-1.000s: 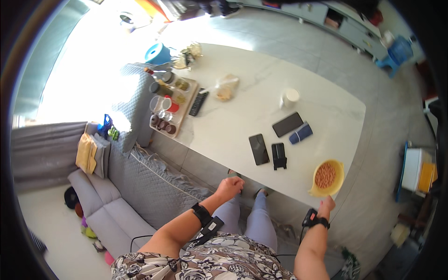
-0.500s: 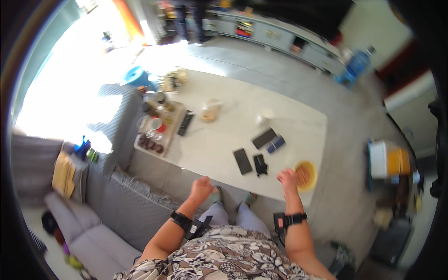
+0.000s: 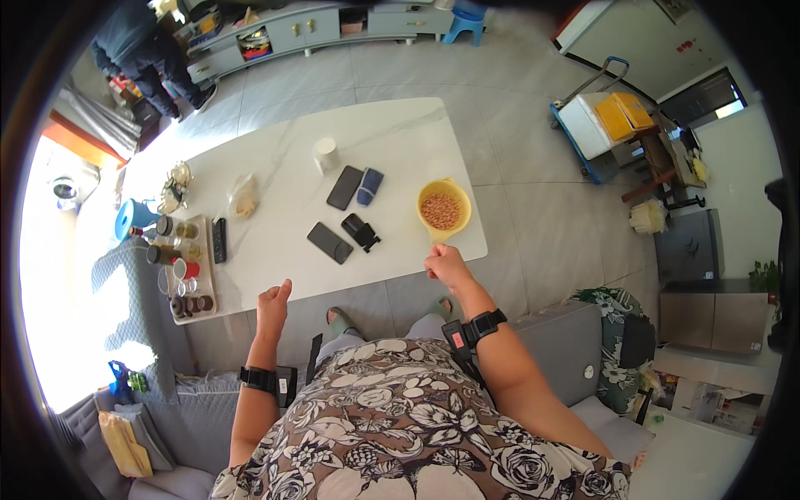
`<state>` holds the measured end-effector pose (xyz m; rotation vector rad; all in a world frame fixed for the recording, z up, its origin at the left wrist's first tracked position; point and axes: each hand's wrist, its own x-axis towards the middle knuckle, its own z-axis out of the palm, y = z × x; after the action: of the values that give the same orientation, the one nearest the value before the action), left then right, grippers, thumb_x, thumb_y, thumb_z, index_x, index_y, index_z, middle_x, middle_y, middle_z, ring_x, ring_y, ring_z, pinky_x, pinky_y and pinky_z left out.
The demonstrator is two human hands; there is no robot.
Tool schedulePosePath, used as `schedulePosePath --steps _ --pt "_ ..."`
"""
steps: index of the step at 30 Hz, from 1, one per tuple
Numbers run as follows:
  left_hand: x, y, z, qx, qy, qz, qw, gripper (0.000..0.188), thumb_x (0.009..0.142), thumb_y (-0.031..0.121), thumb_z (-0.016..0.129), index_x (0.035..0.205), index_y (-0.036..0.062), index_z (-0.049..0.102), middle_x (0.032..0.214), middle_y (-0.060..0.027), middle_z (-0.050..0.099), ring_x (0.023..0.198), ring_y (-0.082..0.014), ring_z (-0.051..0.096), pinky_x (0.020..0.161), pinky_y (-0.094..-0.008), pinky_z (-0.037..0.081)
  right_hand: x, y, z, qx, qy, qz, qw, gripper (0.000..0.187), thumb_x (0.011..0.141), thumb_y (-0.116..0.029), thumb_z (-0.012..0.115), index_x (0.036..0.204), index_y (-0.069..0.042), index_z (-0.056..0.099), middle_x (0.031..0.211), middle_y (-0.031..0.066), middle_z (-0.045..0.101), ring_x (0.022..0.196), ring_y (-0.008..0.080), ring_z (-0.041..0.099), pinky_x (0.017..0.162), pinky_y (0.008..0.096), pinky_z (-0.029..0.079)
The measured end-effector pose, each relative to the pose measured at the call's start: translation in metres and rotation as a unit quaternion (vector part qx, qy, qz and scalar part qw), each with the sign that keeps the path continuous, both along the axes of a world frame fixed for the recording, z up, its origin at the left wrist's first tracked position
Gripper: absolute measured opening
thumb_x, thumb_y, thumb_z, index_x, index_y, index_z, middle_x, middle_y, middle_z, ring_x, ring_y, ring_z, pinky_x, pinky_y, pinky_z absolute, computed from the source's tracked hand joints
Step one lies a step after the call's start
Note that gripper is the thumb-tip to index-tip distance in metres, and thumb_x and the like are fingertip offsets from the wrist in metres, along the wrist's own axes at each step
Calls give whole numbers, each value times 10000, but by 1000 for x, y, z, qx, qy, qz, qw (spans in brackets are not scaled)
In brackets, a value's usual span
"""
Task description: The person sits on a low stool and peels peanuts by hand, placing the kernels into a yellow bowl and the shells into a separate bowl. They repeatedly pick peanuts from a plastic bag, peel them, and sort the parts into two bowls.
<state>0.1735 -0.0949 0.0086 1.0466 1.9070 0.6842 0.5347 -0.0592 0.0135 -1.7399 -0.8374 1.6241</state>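
Observation:
My left hand [image 3: 273,304] is closed in a loose fist, thumb up, just off the near edge of the white marbled table [image 3: 275,271]. Nothing shows in it. My right hand [image 3: 447,265] is also curled closed, at the table's near right edge, just short of the handle of a yellow bowl [image 3: 466,218]. No object is visible in its fingers. Reddish-brown beans or nuts [image 3: 440,210] fill the bowl. Left of it lie a dark phone [image 3: 331,242], a small black device with a clip [image 3: 361,232], another dark slab [image 3: 344,187] and a folded blue item [image 3: 370,187].
A tray [image 3: 210,279] of jars and cups stands at the table's left end, beside a black remote [image 3: 219,240]. A plastic bag [image 3: 243,197] and a white cup [image 3: 326,154] are farther back. Grey sofa sections [image 3: 554,350] flank me. Another person [image 3: 150,62] stands far left.
My view has turned right, so the table and its things sit farther left. My right hand has gone from the bowl's left side to below its handle. Both hands remain closed.

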Motion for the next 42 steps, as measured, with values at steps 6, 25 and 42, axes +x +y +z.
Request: schedulePosePath --steps 6,25,42 --pt "120 23 -11 -22 -37 16 999 446 843 340 601 544 48 445 474 18 371 398 -89 320 380 -273 264 112 0 -5 69 -46 58 995 175 698 -14 516 870 -12 546 667 34 534 577 110 505 514 266 414" --pt "602 201 -9 -82 -92 -298 946 207 810 171 561 879 -24 581 686 -71 586 460 -128 544 403 -238 419 557 20 10 46 81 -60 994 279 799 -134 561 1031 21 567 881 76 634 749 126 589 627 258 489" --pt "1284 314 20 -32 -136 -710 690 235 836 221 567 759 0 556 650 -63 577 525 -134 547 503 -288 458 982 -126 25 26 67 -617 784 218 865 -167 554 1036 -33 580 885 72 642 758 140 606 681 269 508"
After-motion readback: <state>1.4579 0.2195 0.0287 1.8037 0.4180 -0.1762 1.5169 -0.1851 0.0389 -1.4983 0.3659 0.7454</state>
